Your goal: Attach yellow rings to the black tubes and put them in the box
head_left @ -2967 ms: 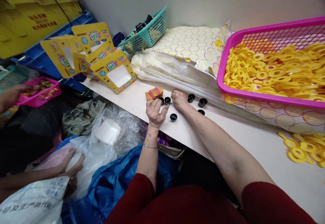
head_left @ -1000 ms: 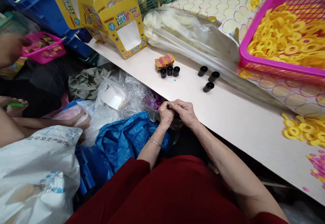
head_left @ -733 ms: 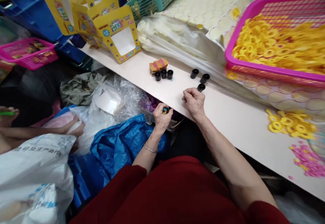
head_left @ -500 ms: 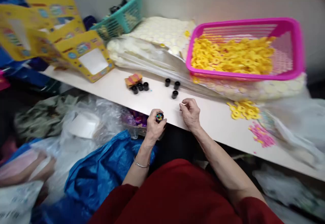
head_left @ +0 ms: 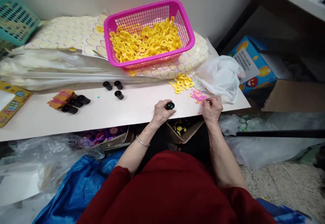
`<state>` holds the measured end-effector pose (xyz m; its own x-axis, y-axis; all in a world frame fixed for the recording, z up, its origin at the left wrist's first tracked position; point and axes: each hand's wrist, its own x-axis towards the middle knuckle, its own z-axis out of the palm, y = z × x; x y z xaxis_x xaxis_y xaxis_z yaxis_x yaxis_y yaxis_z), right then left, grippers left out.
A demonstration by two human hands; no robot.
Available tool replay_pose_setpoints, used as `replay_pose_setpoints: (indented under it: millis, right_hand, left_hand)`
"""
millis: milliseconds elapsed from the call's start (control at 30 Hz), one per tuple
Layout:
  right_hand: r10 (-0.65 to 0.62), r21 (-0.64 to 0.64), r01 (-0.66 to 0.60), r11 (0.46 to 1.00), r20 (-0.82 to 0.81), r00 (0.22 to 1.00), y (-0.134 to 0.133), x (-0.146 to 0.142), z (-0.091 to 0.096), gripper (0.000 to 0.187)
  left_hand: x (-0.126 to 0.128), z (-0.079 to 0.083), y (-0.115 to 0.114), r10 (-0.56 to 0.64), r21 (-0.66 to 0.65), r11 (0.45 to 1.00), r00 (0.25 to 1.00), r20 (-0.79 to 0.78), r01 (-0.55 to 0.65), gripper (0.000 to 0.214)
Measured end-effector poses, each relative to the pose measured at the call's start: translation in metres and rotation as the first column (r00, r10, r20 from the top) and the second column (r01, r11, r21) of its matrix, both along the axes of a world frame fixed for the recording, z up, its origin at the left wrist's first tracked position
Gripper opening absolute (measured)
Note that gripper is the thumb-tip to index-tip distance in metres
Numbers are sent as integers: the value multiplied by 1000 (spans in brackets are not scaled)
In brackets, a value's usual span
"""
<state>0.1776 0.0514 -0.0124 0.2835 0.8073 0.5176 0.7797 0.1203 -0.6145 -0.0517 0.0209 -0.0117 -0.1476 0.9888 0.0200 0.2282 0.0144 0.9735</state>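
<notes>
My left hand (head_left: pixel 161 112) grips a small black cylinder (head_left: pixel 170 106) above the table edge, its round end turned up with teal bits showing in it. Over at the pile of tiny pink pieces (head_left: pixel 198 96), my right hand (head_left: pixel 212 109) has thumb and fingertips pinched together at the pile's edge. Whatever is between those fingertips is too small to make out. A few yellow bits are mixed into the pink. Just behind lies a heap of yellow ring-shaped pieces (head_left: pixel 182 83). More black cylinders (head_left: pixel 118 94) stand left of my left hand.
A pink basket (head_left: pixel 149 61) full of yellow rings stands on circle-printed sheets (head_left: pixel 63 34) at the back. Further left, black cylinders lie by an orange patterned piece (head_left: pixel 61 98). A white plastic bag (head_left: pixel 220 75) and an open blue carton (head_left: pixel 251 65) are at the right.
The view has turned to the right. My right hand has gone from beside the standing black cylinders to the pink pieces. My left hand still holds its black cylinder.
</notes>
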Motion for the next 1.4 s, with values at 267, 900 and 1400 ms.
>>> replay_pose_setpoints:
  millis: [267,900,1400]
  right_hand:
    - [157,-63,-166,984,-120,980,-43,27,-4,7]
    - [591,-102,-585,805,44,805,-7,-33,23,15]
    - [683,-362,-579,730,390,617,0,-52,45,20]
  left_hand:
    - [39,-14,16,-52,-6,999,995,-90,51,53]
    - [51,-12,18,-52,26,998,948,-313,63,40]
    - [47,-2,10,-128,90,981,918,-375,174,25]
